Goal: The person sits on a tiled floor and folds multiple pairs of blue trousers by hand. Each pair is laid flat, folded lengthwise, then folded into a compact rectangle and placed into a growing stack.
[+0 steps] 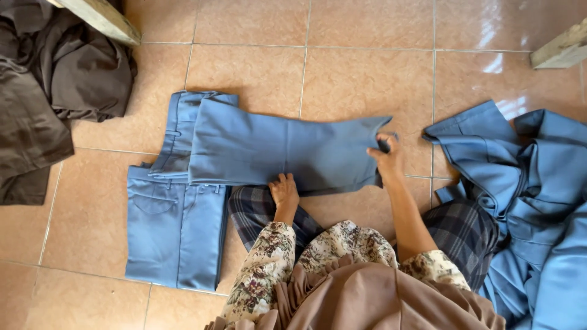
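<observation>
A pair of blue trousers (269,146) lies across the tiled floor in front of me, its legs folded over to the right. My left hand (284,190) presses flat on the near edge of the fabric, fingers spread. My right hand (385,156) pinches the right end of the trouser legs at the hem. To the left, a folded pair of blue trousers (174,229) lies flat, partly under the pair I hold. My sleeves are floral and my lap is covered by brown cloth and a plaid garment.
A heap of blue garments (532,201) lies at the right. Dark brown cloth (49,91) is piled at the upper left. Wooden furniture legs show at the top left (104,21) and top right (562,49). The floor is glossy beige tile (342,73).
</observation>
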